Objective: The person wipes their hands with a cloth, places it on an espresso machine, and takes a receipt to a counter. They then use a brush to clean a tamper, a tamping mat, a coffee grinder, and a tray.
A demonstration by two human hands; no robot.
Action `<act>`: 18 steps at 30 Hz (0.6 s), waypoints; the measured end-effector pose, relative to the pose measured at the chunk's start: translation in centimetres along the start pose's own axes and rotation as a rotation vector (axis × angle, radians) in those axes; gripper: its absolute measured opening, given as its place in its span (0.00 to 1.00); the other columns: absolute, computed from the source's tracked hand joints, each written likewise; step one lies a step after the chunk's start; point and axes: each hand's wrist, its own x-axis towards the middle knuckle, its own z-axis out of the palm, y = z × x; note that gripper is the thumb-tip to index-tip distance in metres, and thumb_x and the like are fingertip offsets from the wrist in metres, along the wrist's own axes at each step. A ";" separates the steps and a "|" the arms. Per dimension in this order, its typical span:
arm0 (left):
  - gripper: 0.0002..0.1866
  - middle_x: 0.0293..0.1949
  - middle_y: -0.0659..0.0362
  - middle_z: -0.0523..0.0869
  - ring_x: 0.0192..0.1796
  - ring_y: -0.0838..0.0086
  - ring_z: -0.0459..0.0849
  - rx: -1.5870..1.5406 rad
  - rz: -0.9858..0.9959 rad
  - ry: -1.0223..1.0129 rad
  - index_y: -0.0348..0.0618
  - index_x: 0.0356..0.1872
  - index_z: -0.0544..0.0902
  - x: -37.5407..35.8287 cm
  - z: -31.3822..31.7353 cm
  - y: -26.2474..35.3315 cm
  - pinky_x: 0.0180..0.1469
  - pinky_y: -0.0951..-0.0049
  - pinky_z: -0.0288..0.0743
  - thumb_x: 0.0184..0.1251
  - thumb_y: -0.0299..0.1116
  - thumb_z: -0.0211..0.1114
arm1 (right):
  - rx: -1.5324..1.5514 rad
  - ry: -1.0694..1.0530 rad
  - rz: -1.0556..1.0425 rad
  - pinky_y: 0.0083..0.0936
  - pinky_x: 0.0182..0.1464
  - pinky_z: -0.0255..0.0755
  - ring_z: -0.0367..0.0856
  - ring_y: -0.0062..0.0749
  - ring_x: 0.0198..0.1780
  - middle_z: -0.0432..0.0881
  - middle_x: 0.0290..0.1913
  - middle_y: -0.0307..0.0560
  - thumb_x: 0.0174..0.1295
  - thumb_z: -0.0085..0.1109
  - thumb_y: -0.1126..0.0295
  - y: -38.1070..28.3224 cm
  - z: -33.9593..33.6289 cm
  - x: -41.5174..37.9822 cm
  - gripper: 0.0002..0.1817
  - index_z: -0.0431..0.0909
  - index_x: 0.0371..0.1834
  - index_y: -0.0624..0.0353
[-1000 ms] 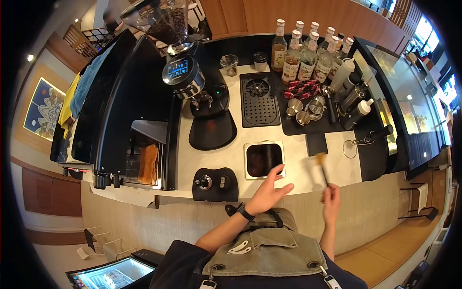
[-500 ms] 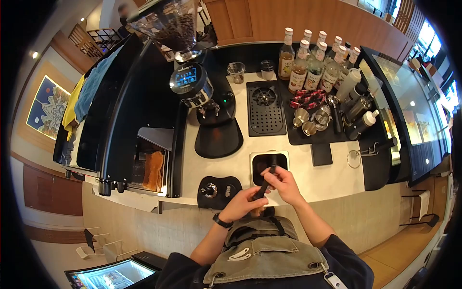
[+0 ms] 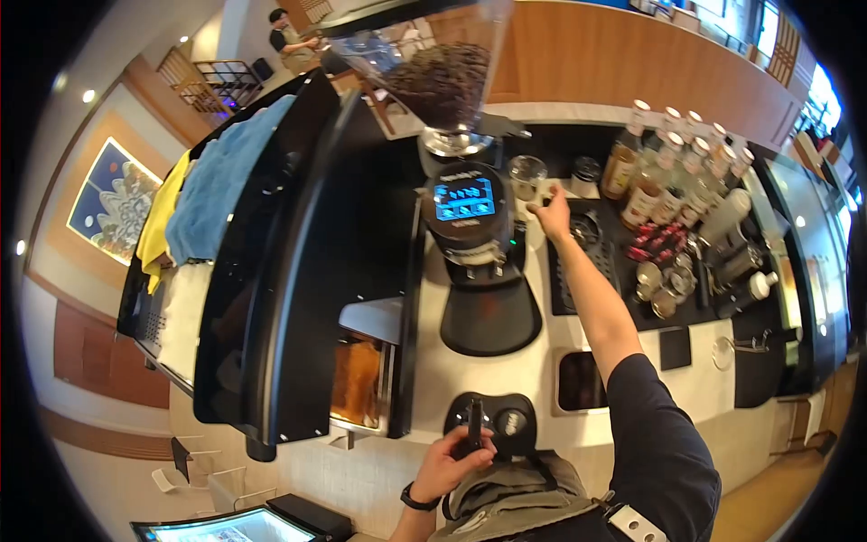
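Note:
My left hand point(image 3: 454, 462) is low at the front edge of the counter, its fingers wrapped round an upright black handle point(image 3: 475, 423); the rest of that tool is hidden by the hand. Beneath and behind it lies a black tamping mat point(image 3: 517, 423). Stretched far forward, my right hand point(image 3: 553, 215) is at the back of the counter with thumb and fingers apart. Its fingertips are close to a small clear glass point(image 3: 526, 176). Just to the right stands a small dark-lidded cup point(image 3: 585, 173). Below the hand sits a black drip tray with a rinser point(image 3: 582, 271).
A coffee grinder point(image 3: 465, 217) with a bean hopper point(image 3: 442, 77) stands left of my right arm. Syrup bottles point(image 3: 673, 172) and metal cups point(image 3: 664, 287) crowd the right side. A knock box point(image 3: 580, 381) is sunk in the counter. A large black machine point(image 3: 298, 271) fills the left.
My right hand has left the black handle near my left hand and reached forward to the glass. My left hand keeps the handle, now upright over the mat. The view has swung left.

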 end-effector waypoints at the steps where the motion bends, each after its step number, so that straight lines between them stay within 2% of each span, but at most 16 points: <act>1: 0.18 0.45 0.54 0.90 0.46 0.71 0.90 0.038 0.007 0.021 0.38 0.61 0.81 0.1 -0.6 0.2 0.49 0.71 0.84 0.73 0.24 0.72 | 0.006 0.038 0.005 0.41 0.74 0.69 0.75 0.55 0.72 0.75 0.71 0.64 0.45 0.86 0.63 0.2 1.4 1.1 0.54 0.63 0.75 0.68; 4: 0.19 0.45 0.53 0.90 0.46 0.69 0.90 -0.033 0.040 0.059 0.39 0.61 0.81 0.6 -2.0 0.4 0.47 0.70 0.84 0.72 0.24 0.72 | 0.023 0.063 0.062 0.40 0.77 0.66 0.71 0.56 0.76 0.71 0.74 0.67 0.36 0.90 0.61 0.8 3.9 3.5 0.65 0.58 0.78 0.71; 5: 0.18 0.45 0.52 0.90 0.46 0.68 0.90 -0.030 0.032 0.073 0.39 0.61 0.81 0.6 -2.5 0.4 0.47 0.70 0.84 0.72 0.24 0.72 | 0.033 0.087 0.049 0.40 0.76 0.67 0.72 0.56 0.75 0.73 0.73 0.67 0.34 0.90 0.61 1.0 4.5 4.0 0.65 0.59 0.77 0.72; 9: 0.18 0.44 0.51 0.90 0.46 0.66 0.91 -0.048 0.031 0.105 0.39 0.60 0.81 1.3 -3.7 0.5 0.47 0.70 0.84 0.73 0.24 0.72 | 0.055 0.087 0.078 0.41 0.70 0.71 0.82 0.56 0.65 0.83 0.62 0.62 0.43 0.83 0.61 -0.5 5.4 4.5 0.50 0.66 0.70 0.64; 12: 0.18 0.44 0.51 0.90 0.46 0.65 0.91 -0.046 0.033 0.100 0.39 0.60 0.81 1.9 -4.1 0.6 0.47 0.69 0.84 0.73 0.25 0.72 | -0.062 0.066 0.150 0.44 0.68 0.71 0.82 0.57 0.64 0.85 0.61 0.60 0.45 0.81 0.58 -1.2 5.3 4.3 0.47 0.67 0.69 0.61; 13: 0.18 0.44 0.50 0.90 0.46 0.65 0.91 -0.042 0.031 0.096 0.39 0.60 0.81 2.1 -4.2 0.6 0.47 0.69 0.84 0.72 0.25 0.72 | -0.014 0.084 0.095 0.46 0.68 0.71 0.83 0.57 0.64 0.85 0.61 0.59 0.45 0.81 0.55 -1.1 5.3 4.1 0.47 0.68 0.69 0.59; 16: 0.19 0.43 0.50 0.90 0.45 0.64 0.91 -0.017 0.098 0.079 0.39 0.60 0.81 2.8 -4.3 0.4 0.47 0.67 0.84 0.71 0.25 0.74 | 0.103 0.170 0.055 0.47 0.69 0.70 0.82 0.59 0.65 0.84 0.62 0.60 0.48 0.81 0.57 -1.0 4.5 3.3 0.45 0.68 0.68 0.58; 18: 0.20 0.42 0.50 0.89 0.45 0.65 0.90 -0.046 0.097 0.045 0.38 0.60 0.81 2.6 -4.2 -0.1 0.49 0.66 0.85 0.70 0.23 0.74 | 0.120 0.206 0.140 0.46 0.70 0.69 0.81 0.59 0.65 0.83 0.62 0.62 0.49 0.81 0.59 -0.4 3.5 3.2 0.44 0.67 0.68 0.59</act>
